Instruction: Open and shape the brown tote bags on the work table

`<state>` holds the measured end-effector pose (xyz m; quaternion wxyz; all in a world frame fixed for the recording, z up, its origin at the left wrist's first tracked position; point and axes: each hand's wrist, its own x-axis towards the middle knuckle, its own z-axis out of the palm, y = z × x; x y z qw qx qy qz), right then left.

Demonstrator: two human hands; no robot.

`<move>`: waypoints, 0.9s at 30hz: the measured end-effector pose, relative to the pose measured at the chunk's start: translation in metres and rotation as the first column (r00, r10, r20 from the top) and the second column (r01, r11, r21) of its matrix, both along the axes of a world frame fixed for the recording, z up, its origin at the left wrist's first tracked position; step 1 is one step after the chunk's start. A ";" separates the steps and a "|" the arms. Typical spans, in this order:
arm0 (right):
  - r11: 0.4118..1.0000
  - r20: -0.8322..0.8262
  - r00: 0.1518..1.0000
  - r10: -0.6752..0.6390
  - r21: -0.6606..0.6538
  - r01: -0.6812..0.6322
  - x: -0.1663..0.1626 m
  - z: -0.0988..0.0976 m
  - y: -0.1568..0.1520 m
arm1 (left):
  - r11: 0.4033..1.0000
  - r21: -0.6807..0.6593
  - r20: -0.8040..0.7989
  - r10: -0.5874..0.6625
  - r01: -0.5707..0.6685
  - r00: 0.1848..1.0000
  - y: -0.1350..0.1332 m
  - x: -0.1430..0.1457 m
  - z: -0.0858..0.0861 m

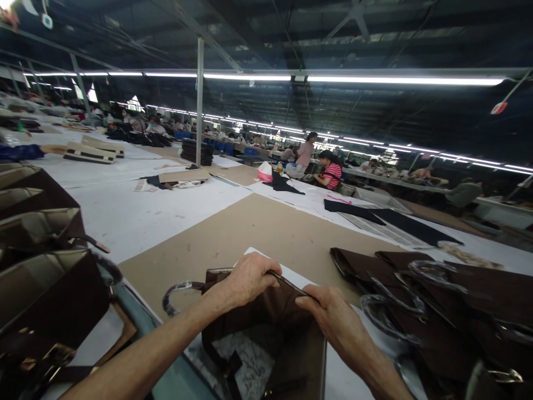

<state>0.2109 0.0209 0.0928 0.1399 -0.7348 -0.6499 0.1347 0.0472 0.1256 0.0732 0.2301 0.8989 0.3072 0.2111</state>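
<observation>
A dark brown handbag [291, 339] stands in front of me at the table's near edge, its mouth facing up toward me. My left hand [252, 278] pinches the bag's far rim near the middle. Farther right along the same rim, my right hand [327, 305] grips it between thumb and fingers. Between my hands the rim runs taut and slopes down to the right. A plastic-wrapped handle [177, 294] sticks out at the bag's left side. Crumpled pale material [245, 355] shows inside the bag. My left forearm covers part of its left side.
Several open brown bags [45, 300] stand at the left. Flat brown bags [458, 311] with wrapped handles lie in a pile at the right. Brown board [250, 228] covers the table ahead, with black cut pieces [391, 219] beyond. A co-worker's hand [54, 149] reaches in at far left.
</observation>
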 end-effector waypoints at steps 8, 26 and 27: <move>0.995 0.173 0.980 -0.101 0.035 0.097 -0.004 -0.003 0.000 | 0.988 -0.038 -0.054 0.146 -0.149 0.988 -0.007 0.008 0.003; 0.998 0.237 0.971 -0.041 0.052 0.030 -0.008 0.000 0.008 | 0.959 0.273 -0.188 -0.022 0.073 0.982 -0.018 0.014 -0.002; 0.998 0.224 0.974 -0.037 0.051 0.027 -0.008 0.000 0.007 | 0.944 0.314 -0.216 -0.031 0.100 0.976 -0.019 0.015 -0.003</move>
